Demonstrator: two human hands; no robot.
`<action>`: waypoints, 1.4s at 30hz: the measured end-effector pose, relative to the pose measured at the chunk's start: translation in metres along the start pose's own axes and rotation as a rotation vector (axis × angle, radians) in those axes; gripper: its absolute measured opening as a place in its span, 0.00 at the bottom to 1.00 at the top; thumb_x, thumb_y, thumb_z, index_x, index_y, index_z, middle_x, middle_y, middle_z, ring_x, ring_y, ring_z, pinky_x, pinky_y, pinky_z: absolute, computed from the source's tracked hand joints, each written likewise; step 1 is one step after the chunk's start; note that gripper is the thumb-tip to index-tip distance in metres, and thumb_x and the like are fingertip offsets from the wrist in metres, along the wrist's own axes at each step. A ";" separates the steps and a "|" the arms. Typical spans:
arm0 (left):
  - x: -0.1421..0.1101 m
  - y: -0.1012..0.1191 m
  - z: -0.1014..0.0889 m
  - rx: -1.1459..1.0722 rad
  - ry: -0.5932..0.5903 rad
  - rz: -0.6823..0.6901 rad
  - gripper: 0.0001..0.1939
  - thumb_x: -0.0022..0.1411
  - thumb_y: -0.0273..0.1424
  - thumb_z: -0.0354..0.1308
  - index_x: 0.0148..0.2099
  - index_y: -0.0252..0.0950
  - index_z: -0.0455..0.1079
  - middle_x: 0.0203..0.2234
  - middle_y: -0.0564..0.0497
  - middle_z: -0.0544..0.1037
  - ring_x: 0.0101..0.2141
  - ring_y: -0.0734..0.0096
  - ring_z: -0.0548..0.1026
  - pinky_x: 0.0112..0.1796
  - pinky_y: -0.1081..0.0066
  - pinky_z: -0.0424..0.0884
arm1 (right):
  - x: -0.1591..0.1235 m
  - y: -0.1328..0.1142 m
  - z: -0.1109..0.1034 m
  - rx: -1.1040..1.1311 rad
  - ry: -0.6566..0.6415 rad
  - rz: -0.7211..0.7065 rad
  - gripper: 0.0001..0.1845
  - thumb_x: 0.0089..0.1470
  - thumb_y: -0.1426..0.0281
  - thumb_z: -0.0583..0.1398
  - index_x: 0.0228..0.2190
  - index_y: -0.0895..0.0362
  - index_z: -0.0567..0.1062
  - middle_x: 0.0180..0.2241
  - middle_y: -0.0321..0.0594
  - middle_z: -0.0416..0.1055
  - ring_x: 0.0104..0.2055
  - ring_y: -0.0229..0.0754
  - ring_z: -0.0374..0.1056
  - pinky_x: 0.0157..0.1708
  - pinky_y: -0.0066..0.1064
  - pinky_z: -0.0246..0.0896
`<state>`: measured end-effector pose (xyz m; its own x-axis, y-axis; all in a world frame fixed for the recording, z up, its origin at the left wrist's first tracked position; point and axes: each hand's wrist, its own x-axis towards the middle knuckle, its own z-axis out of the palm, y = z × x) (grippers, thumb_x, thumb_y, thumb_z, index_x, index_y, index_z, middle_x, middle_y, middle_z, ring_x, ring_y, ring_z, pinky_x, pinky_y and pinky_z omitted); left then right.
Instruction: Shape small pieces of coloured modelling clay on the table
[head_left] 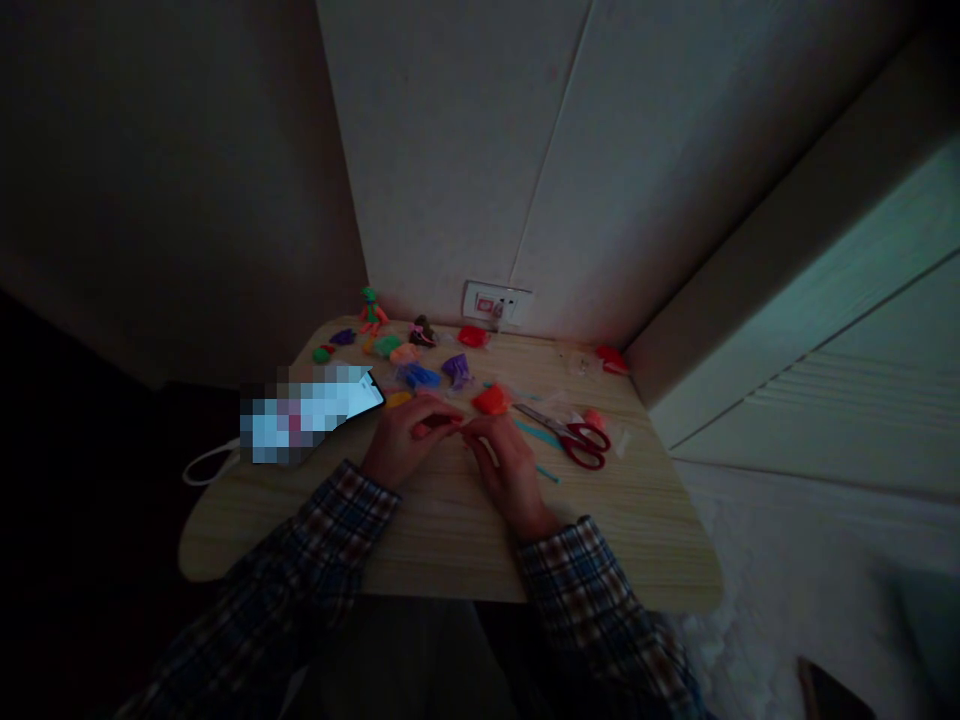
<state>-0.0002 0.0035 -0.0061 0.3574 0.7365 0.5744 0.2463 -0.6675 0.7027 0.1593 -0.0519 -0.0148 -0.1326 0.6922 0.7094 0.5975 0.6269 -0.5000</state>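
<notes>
My left hand [403, 440] and my right hand [511, 472] meet over the middle of the wooden table [450, 545]. Fingertips of both are pinched together at one spot; whatever sits between them is too small and dark to name. Just beyond my right hand lies a red-orange packet of modelling clay [491, 400]. Scissors with dark red handles [583, 445] rest to its right, partly over a flat turquoise tool [536, 433]. A thin turquoise stick [548, 474] pokes out beside my right hand. Blue clay in plastic [420, 376] is beyond my left hand.
A lit phone [364, 397] is propped at the left, near a white cable [206, 465]. Along the back stand a green and orange clay figure [370, 312], a dark figure [423, 331] and several colourful packets. A wall socket [496, 303] is just behind the table.
</notes>
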 end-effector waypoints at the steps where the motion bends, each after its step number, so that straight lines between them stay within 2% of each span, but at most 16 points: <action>1: 0.000 -0.001 0.000 -0.024 -0.001 -0.010 0.06 0.58 0.31 0.61 0.36 0.34 0.75 0.31 0.49 0.79 0.34 0.68 0.76 0.36 0.71 0.74 | 0.000 0.001 0.000 -0.004 0.007 0.012 0.07 0.61 0.71 0.53 0.36 0.55 0.71 0.32 0.39 0.71 0.36 0.40 0.67 0.37 0.34 0.66; 6: -0.002 -0.008 0.002 -0.198 -0.045 -0.103 0.07 0.58 0.32 0.61 0.37 0.34 0.75 0.29 0.49 0.78 0.27 0.71 0.76 0.29 0.74 0.74 | -0.003 0.005 0.003 -0.023 0.039 0.068 0.07 0.61 0.69 0.53 0.35 0.54 0.71 0.31 0.38 0.70 0.34 0.40 0.67 0.34 0.34 0.65; 9: -0.002 -0.009 0.003 -0.229 -0.060 -0.113 0.07 0.58 0.33 0.61 0.36 0.34 0.75 0.25 0.50 0.76 0.25 0.72 0.75 0.27 0.75 0.73 | -0.003 0.005 0.003 -0.024 0.042 0.066 0.06 0.61 0.69 0.54 0.33 0.54 0.71 0.29 0.37 0.70 0.33 0.39 0.66 0.33 0.33 0.64; 13: 0.000 -0.006 0.001 -0.284 -0.074 -0.102 0.08 0.58 0.34 0.61 0.34 0.34 0.75 0.27 0.50 0.76 0.27 0.72 0.75 0.28 0.74 0.74 | -0.001 0.003 0.002 -0.031 0.035 0.034 0.06 0.60 0.69 0.55 0.32 0.55 0.70 0.30 0.37 0.69 0.35 0.39 0.65 0.34 0.33 0.64; 19: 0.001 -0.003 0.001 -0.356 -0.112 -0.202 0.10 0.56 0.36 0.62 0.34 0.34 0.76 0.26 0.50 0.78 0.26 0.70 0.76 0.30 0.72 0.75 | -0.001 0.003 0.001 -0.056 0.027 0.018 0.06 0.60 0.69 0.55 0.33 0.55 0.70 0.31 0.38 0.68 0.36 0.40 0.65 0.35 0.34 0.64; 30: 0.003 -0.001 -0.001 -0.334 -0.179 -0.196 0.11 0.58 0.38 0.61 0.34 0.34 0.77 0.25 0.49 0.80 0.25 0.69 0.77 0.28 0.73 0.75 | -0.002 0.004 0.001 -0.063 0.034 0.029 0.05 0.60 0.68 0.55 0.33 0.54 0.70 0.31 0.38 0.68 0.35 0.41 0.65 0.35 0.35 0.63; 34: 0.004 0.003 -0.002 -0.341 -0.201 -0.185 0.11 0.59 0.37 0.61 0.33 0.33 0.77 0.27 0.48 0.80 0.28 0.69 0.77 0.31 0.72 0.75 | -0.002 0.003 0.000 -0.057 0.031 0.035 0.06 0.60 0.67 0.55 0.32 0.54 0.70 0.31 0.38 0.68 0.35 0.40 0.65 0.34 0.34 0.63; 39: 0.003 0.003 -0.001 -0.442 -0.295 -0.223 0.12 0.58 0.38 0.61 0.34 0.33 0.76 0.28 0.48 0.79 0.29 0.69 0.77 0.32 0.71 0.75 | -0.005 0.002 0.000 -0.039 0.067 0.033 0.02 0.59 0.69 0.56 0.35 0.54 0.69 0.32 0.37 0.67 0.36 0.40 0.64 0.34 0.34 0.63; 42: 0.003 0.002 -0.001 -0.468 -0.322 -0.231 0.13 0.56 0.39 0.62 0.35 0.33 0.75 0.29 0.48 0.79 0.28 0.69 0.77 0.31 0.71 0.76 | -0.006 0.002 0.000 -0.042 0.082 0.030 0.03 0.58 0.71 0.57 0.36 0.54 0.67 0.34 0.38 0.66 0.38 0.40 0.64 0.35 0.34 0.63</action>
<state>0.0006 0.0043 -0.0032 0.6142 0.7375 0.2807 -0.0460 -0.3216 0.9457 0.1610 -0.0546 -0.0203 -0.0500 0.6779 0.7334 0.6330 0.5896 -0.5017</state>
